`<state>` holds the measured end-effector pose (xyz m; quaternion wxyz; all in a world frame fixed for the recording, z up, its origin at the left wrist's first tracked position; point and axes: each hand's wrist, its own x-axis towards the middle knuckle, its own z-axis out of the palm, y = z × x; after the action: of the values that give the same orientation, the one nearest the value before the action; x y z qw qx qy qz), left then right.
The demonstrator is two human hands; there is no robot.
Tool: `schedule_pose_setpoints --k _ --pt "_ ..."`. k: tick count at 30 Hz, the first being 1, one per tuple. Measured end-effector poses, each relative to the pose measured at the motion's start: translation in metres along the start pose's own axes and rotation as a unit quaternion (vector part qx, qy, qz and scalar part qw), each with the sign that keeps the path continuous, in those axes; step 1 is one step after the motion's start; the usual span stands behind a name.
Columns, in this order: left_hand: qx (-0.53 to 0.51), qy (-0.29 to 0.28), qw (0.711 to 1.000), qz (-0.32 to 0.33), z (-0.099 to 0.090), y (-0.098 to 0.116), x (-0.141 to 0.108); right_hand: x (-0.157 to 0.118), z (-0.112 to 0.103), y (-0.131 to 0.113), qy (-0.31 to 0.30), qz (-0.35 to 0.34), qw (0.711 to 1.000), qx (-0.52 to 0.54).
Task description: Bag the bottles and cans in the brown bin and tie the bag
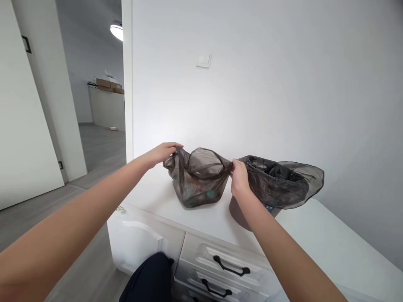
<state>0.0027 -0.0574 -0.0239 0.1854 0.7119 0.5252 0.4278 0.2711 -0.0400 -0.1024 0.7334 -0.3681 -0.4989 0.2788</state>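
A see-through dark garbage bag (201,188) with mixed items inside rests on the white cabinet top. My left hand (165,152) pinches its left upper edge, and my right hand (239,176) grips its right upper edge. Between them the bag's mouth is stretched apart. Just right of my right hand stands a brownish trash can (241,214), partly hidden by my forearm. A second dark bag (277,184) lines the can, its loose edge draped over the rim and out to the right.
The white cabinet (147,239) has drawers with black handles (231,266) at its front. A light switch (204,60) is on the wall behind. At left, a white door (28,109) stands open onto another room with cardboard boxes (108,84) on a counter.
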Motion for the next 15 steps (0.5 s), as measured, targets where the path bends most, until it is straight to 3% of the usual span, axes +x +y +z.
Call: schedule_pose_setpoints --k 2,4,6,8,11,15 --pt "0.035 0.071 0.996 0.049 0.016 -0.005 -0.02 -0.014 -0.003 -0.007 0.037 -0.037 0.998 -0.034" --pt "0.103 0.158 0.972 0.142 0.038 -0.009 -0.048 -0.033 -0.004 -0.015 0.018 -0.108 0.989 -0.099" --pt "0.185 0.127 0.946 0.233 0.063 -0.014 -0.079 -0.052 -0.001 -0.018 -0.093 -0.162 0.964 -0.187" --pt "0.268 0.065 0.918 0.286 0.088 -0.021 -0.104 -0.067 0.005 -0.016 -0.221 -0.18 0.913 -0.29" --pt "0.373 0.033 0.886 0.275 0.12 -0.039 -0.128 -0.074 0.017 -0.001 -0.298 -0.157 0.847 -0.412" --pt "0.407 0.036 0.888 0.209 0.144 -0.065 -0.143 -0.057 0.027 0.024 -0.296 -0.095 0.855 -0.415"
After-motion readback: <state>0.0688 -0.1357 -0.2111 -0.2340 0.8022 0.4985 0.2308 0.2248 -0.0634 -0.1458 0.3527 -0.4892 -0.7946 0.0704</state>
